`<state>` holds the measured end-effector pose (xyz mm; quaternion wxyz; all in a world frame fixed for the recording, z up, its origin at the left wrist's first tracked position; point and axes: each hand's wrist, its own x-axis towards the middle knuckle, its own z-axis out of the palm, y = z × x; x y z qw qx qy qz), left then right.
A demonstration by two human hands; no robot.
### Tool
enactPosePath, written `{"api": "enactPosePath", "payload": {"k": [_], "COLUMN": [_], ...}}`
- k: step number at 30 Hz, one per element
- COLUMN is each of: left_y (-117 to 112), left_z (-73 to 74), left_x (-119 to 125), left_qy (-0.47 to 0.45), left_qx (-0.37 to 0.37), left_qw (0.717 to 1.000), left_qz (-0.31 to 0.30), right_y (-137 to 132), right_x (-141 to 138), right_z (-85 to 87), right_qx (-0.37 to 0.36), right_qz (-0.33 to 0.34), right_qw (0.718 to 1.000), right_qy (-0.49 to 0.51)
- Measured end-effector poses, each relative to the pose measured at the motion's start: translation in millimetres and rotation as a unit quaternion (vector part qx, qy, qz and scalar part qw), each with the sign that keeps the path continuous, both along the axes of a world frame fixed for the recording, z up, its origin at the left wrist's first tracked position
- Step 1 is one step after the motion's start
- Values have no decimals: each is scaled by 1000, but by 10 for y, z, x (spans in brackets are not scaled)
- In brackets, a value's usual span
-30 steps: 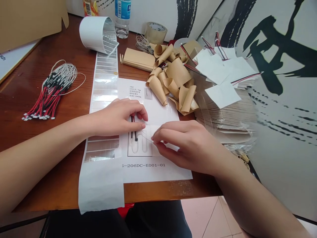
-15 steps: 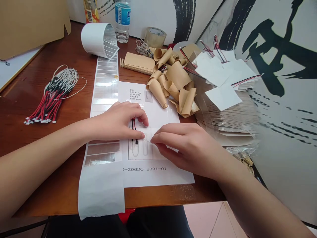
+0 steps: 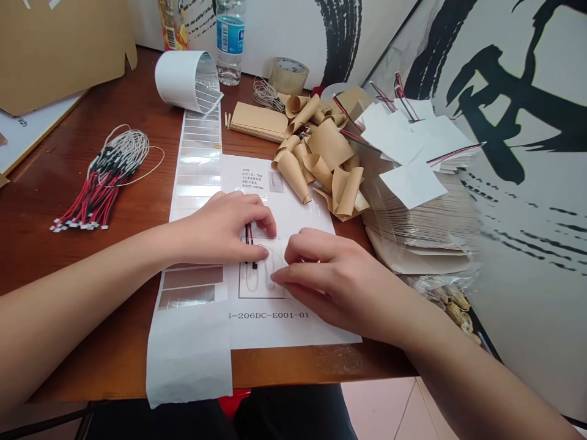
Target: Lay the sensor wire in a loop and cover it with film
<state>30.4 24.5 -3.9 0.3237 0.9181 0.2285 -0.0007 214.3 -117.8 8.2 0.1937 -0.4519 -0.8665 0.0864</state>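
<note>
My left hand (image 3: 220,225) rests on a printed white sheet (image 3: 293,335), thumb and index finger apart and pressing down around a wire harness. The harness has red and black leads (image 3: 249,233) that show between those fingers, and a pale thin wire (image 3: 268,272) curves out below the thumb. Just to the right, my right hand (image 3: 332,278) is pinched low over the sheet, its fingertips at the pale wire. The exact grip is partly hidden by the fingers. A drawn rectangular outline lies beneath both hands.
A strip of silver labels (image 3: 195,171) runs under my left wrist from a white roll (image 3: 177,78). Bundled harnesses (image 3: 101,183) lie left. Curled brown paper pieces (image 3: 293,174), a tape roll (image 3: 288,76), a water bottle (image 3: 230,43) and stacked white cards (image 3: 415,186) stand behind and right.
My right fingertips have moved slightly down and left along the pale wire, toward the sheet. My left hand stays in place on the sheet. The view has tilted a little.
</note>
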Motion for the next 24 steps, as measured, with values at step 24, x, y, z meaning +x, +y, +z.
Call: {"api": "enactPosePath", "payload": {"k": [24], "left_y": [-30], "left_z": [-28], "left_x": [-2], "left_qy": [-4], "left_qx": [6], "left_qw": [1000], "left_qz": [5], "right_y": [-34], "right_x": [-29], "right_z": [-22], "right_qx": [-62], "right_qz": [8], "right_qw": [996], "right_qy": [-70]}}
